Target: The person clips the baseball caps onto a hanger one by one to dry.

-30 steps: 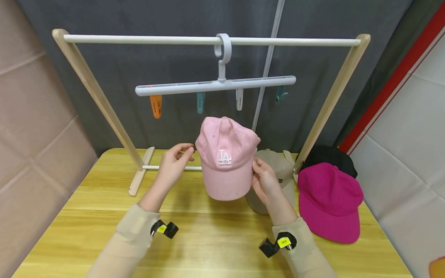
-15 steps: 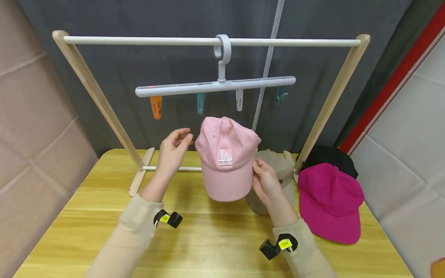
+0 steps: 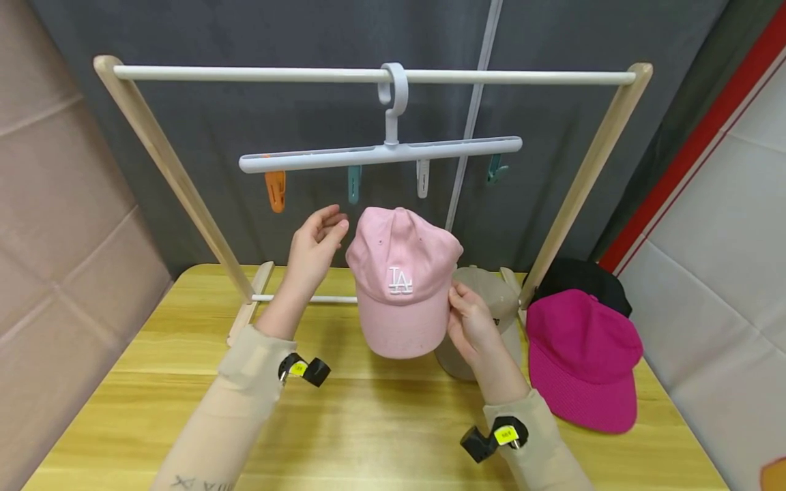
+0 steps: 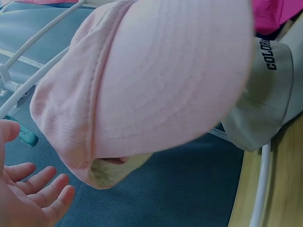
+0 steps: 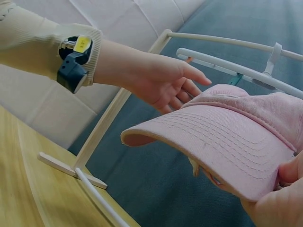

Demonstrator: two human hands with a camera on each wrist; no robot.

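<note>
A pink baseball cap (image 3: 402, 320) with white "LA" letters is held up in front of the rack, brim toward me. My right hand (image 3: 474, 324) pinches its right side near the brim, as the right wrist view (image 5: 279, 201) also shows. To the left of the cap, my left hand (image 3: 312, 256) is raised with loosely bent fingers and grips nothing. In the left wrist view its fingers (image 4: 45, 182) are apart from the cap. Above both hangs a white hanger (image 3: 331, 158) with an orange clip (image 3: 275, 191), a teal clip (image 3: 354, 184), a white clip (image 3: 422, 179) and a green clip (image 3: 495, 168).
The rack's white rod (image 3: 245, 73) joins two wooden side posts (image 3: 166, 164). On the wooden table (image 3: 368, 423), a beige cap (image 3: 500, 300) lies behind my right hand. A magenta cap (image 3: 583, 354) and a black cap (image 3: 577, 281) lie at the right.
My left hand has moved up and away from the cap's left edge, toward the hanger's clips. My right hand and the pink cap have stayed almost in place.
</note>
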